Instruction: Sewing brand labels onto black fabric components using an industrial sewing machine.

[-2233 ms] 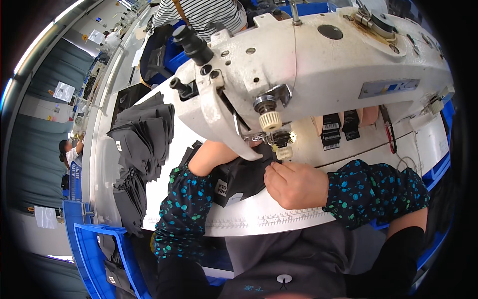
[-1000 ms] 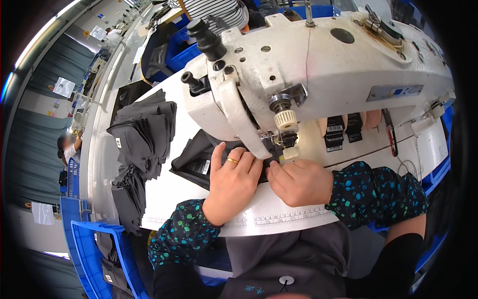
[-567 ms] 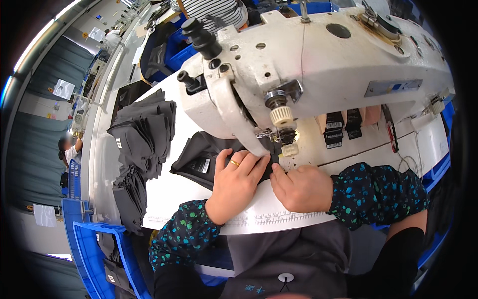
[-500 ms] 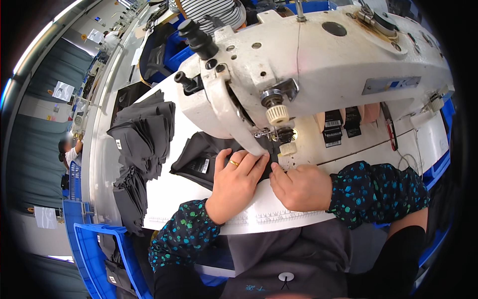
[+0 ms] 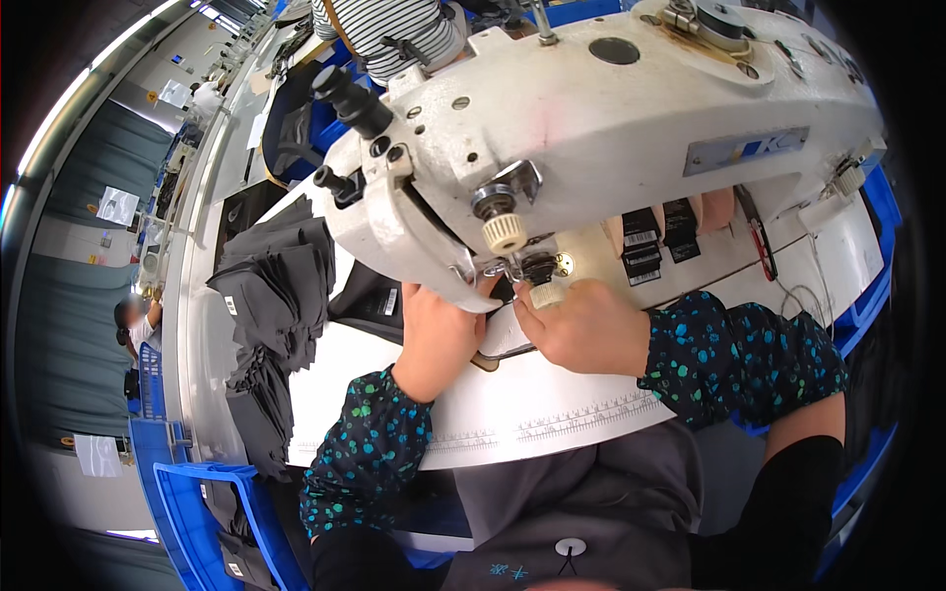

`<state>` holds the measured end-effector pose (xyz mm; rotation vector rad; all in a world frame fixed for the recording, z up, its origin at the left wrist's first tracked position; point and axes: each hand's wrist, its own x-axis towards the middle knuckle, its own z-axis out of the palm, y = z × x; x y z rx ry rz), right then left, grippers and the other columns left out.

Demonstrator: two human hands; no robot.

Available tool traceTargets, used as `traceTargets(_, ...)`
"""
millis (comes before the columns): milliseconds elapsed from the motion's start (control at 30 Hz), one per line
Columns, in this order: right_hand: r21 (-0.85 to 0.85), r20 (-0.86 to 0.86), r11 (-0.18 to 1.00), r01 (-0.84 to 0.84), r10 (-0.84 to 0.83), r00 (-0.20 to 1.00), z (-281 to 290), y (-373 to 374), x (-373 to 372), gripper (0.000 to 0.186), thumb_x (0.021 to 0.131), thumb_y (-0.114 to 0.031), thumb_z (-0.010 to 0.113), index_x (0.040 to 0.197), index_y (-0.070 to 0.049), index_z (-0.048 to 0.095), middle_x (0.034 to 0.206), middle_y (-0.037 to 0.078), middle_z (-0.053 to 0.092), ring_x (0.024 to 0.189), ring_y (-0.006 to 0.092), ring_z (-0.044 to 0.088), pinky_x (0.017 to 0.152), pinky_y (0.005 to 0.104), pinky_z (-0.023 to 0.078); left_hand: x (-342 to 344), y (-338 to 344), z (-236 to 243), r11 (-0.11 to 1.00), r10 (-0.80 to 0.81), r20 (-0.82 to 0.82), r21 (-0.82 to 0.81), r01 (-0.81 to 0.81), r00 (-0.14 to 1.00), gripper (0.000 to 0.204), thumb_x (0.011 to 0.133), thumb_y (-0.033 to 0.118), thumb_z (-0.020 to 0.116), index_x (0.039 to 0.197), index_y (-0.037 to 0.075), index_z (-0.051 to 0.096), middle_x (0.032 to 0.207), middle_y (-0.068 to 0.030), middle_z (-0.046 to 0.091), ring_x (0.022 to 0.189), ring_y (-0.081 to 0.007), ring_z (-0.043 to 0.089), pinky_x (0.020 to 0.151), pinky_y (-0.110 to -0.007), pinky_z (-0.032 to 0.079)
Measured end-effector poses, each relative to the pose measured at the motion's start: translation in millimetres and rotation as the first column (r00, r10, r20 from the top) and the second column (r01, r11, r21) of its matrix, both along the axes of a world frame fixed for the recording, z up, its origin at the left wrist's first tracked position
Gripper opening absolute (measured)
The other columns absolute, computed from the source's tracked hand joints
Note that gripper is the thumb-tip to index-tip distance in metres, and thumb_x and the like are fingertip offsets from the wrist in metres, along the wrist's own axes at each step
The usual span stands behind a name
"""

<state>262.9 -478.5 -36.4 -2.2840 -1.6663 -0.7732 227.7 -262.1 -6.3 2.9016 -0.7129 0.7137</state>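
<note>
A white sewing machine (image 5: 562, 118) spans the view from the middle to the right. Under its head lies a dark grey fabric piece (image 5: 367, 301) with a small white label, mostly hidden by the machine and my hands. My left hand (image 5: 437, 335) rests on this piece at the left of the needle area; its fingers are largely hidden behind the white guard (image 5: 453, 271). My right hand (image 5: 594, 330) is closed, thumb and forefinger pinching the fabric edge close to the needle. Both forearms wear dark sleeves with blue-green spots.
A tall pile of folded dark grey pieces (image 5: 271, 286) stands at the left on the white table (image 5: 552, 404). Black labels (image 5: 642, 246) and red-handled scissors (image 5: 757, 236) lie behind my right hand. A blue crate (image 5: 212, 473) stands at the lower left. A person in a striped top (image 5: 379, 34) is beyond the machine.
Both hands have moved away from me, toward the needle area, taking the fabric piece farther under the machine head. The left fingers went behind the guard. The whole view shifted slightly.
</note>
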Motion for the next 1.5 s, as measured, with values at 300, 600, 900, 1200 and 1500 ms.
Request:
traceTargets(300,0.056,-0.034,0.998,-0.016,0.018,0.999,4,1,2,0.014,0.077,-0.015,0.066,0.074,-0.002,0.064,0.102,0.026,0.073,0.050,0.0185,0.063,0.047,0.0319,0.050,13,11,-10,0.998,0.056,-0.027,0.011,-0.056,0.998,0.008,0.078,0.002,0.069,0.083,0.006,0.073,0.069,-0.0112,0.065,0.064,-0.0341,0.064,0.058,-0.045,0.047)
traceTargets(600,-0.103,-0.137,0.994,-0.032,0.018,0.990,8,-5,1,0.037,0.083,-0.011,0.061,0.113,0.008,0.070,0.112,0.021,0.074,0.062,0.0164,0.069,0.054,0.0302,0.054,15,5,-5,0.999,0.012,0.027,-0.034,-0.011,1.000,0.009,0.076,0.002,0.070,0.083,0.007,0.072,0.071,-0.0115,0.065,0.067,-0.0329,0.065,0.059,-0.045,0.048)
traceTargets(900,-0.047,-0.136,0.999,-0.021,0.014,0.991,5,-6,1,0.028,0.083,-0.011,0.064,0.107,0.003,0.071,0.118,0.019,0.073,0.070,0.0194,0.071,0.059,0.0315,0.056,-28,20,13,0.969,0.157,-0.041,-0.187,-0.162,0.987,0.035,0.082,0.004,0.071,0.116,0.010,0.072,0.116,-0.0040,0.069,0.112,-0.0273,0.063,0.099,-0.046,0.042)
traceTargets(1200,0.227,-0.033,0.962,-0.150,0.162,0.986,28,5,-9,0.016,0.084,-0.013,0.071,0.096,-0.003,0.069,0.093,0.005,0.069,0.066,0.0167,0.065,0.056,0.0328,0.052,-91,132,3,0.511,0.703,-0.316,-0.398,-0.762,0.637,0.044,0.084,0.016,0.083,0.119,-0.003,0.065,0.102,-0.0214,0.071,0.095,-0.0341,0.068,0.080,-0.039,0.052)
traceTargets(1500,0.600,-0.033,0.797,-0.069,0.111,0.993,113,48,-71,0.065,0.068,-0.019,0.083,0.128,-0.005,0.064,0.104,0.008,0.072,0.078,0.0218,0.068,0.066,0.0322,0.055,-132,26,116,0.916,0.324,0.481,-0.376,-0.142,0.815,0.040,0.058,-0.006,0.071,0.096,0.004,0.074,0.079,-0.0075,0.064,0.070,-0.0258,0.062,0.066,-0.037,0.050)
